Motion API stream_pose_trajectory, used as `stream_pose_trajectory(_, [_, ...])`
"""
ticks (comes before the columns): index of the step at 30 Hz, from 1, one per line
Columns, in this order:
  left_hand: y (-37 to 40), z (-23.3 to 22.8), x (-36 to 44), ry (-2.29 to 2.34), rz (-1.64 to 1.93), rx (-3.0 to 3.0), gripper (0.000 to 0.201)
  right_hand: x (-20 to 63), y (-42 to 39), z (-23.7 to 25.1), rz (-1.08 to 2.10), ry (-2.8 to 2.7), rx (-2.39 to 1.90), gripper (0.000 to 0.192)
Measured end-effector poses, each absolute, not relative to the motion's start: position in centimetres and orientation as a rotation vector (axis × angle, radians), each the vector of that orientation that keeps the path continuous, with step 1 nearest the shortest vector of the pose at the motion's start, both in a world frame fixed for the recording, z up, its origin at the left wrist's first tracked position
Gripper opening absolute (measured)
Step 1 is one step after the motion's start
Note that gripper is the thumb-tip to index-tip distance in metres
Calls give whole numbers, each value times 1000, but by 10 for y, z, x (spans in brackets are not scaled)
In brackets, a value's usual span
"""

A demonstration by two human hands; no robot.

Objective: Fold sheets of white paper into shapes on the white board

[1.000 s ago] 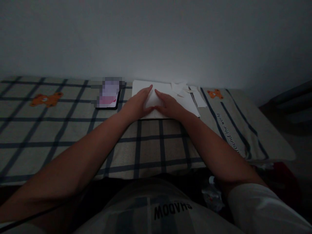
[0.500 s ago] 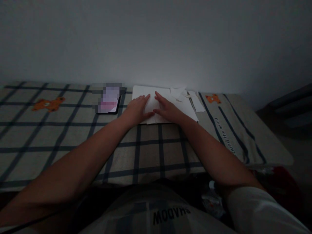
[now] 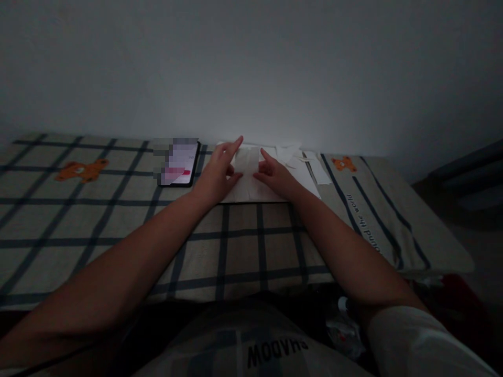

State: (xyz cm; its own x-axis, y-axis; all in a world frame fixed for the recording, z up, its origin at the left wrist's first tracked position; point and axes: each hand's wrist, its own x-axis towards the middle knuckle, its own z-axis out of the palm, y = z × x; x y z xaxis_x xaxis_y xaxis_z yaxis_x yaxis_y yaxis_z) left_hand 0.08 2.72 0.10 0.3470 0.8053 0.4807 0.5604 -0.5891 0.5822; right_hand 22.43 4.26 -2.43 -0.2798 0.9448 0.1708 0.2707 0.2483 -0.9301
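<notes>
A white sheet of paper (image 3: 249,178) lies on the checked bedspread (image 3: 118,220) close to the wall. My left hand (image 3: 218,173) holds its left side, thumb and fingers pinching the paper while the index finger points up. On the right side, my right hand (image 3: 275,175) pinches the same sheet. Between the two hands the far part of the paper is lifted up from the sheet beneath. The room is dim.
A phone (image 3: 178,165) with a lit screen lies left of the paper. White paper scraps (image 3: 310,159) lie to the right by the wall. The bedspread has orange bear prints (image 3: 80,170), and its right edge drops to the floor.
Both hands lay flat, pressing on the paper; now they have curled and lifted its far part up between them. The view has shifted slightly.
</notes>
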Motion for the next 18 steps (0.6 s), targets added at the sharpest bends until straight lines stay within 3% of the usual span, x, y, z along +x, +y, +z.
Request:
stream_pose_trajectory(3, [25,5,1,1231,1172,2133,93,226,39,-20,1090,-1746,-1110,51])
stream_pose_trajectory(5, [25,5,3,1226,1204,1953,96,227,37,-17,1081,-1754,-1107,32])
stream_pose_trajectory(8, [30,-1,7,1144,1264,1656,83,227,34,-14,1069,-1724,-1125,32])
stream_pose_trajectory(11, [35,-5,8,1093,1192,1479,35,225,31,-12,1075,-1678,-1134,36])
stream_pose_trajectory(18, [31,1,10,1137,1232,1305,36,222,35,-15,866,-1552,-1143,38])
